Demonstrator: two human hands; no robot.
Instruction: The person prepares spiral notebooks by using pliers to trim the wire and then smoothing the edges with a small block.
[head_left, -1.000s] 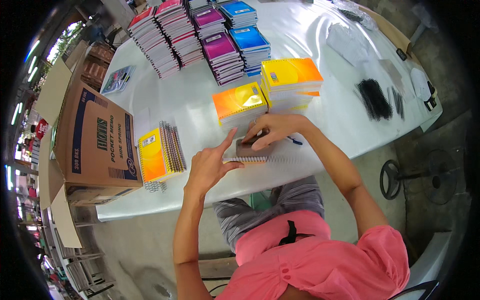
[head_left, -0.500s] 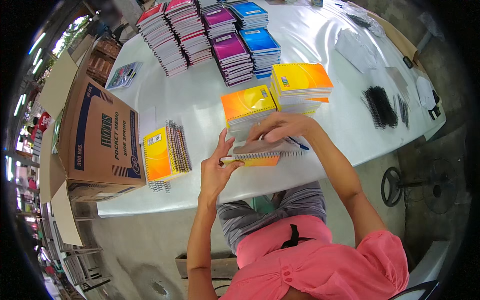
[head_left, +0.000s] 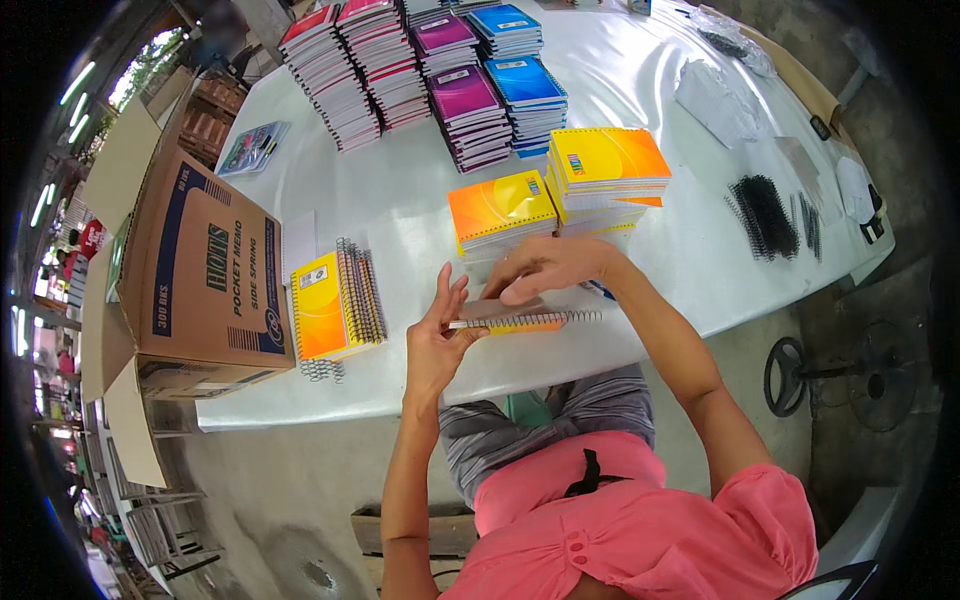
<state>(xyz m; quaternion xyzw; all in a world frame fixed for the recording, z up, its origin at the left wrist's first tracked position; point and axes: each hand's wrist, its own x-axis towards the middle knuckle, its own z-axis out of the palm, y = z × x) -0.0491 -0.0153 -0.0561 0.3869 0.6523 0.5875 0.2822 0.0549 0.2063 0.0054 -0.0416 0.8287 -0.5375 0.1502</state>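
My left hand (head_left: 436, 340) grips the left end of a small spiral notebook (head_left: 528, 325), thumb on the near side and fingers raised behind. The notebook is tilted up, its orange and yellow cover low and a black wire coil along its upper edge. Part of the coil sticks out past the right end. My right hand (head_left: 560, 268) is bent over the far side, its fingers closed at a greyish-brown board (head_left: 500, 309) of this notebook; some fingertips are hidden. A blue pen (head_left: 600, 289) lies mostly covered by my right wrist.
Yellow-orange memo books stand in a shorter stack (head_left: 502, 207) and a taller stack (head_left: 610, 165) beyond my hands. Coiled notebooks (head_left: 325, 308) lie at left beside an open carton (head_left: 205, 270). Purple stacks (head_left: 466, 100) and blue stacks (head_left: 525, 85) stand farther back. Black coils (head_left: 763, 218) lie right.
My right hand has come down slightly, and the greyish-brown board sits lower against the coil. The pen is now more covered. My left hand keeps its hold on the notebook.
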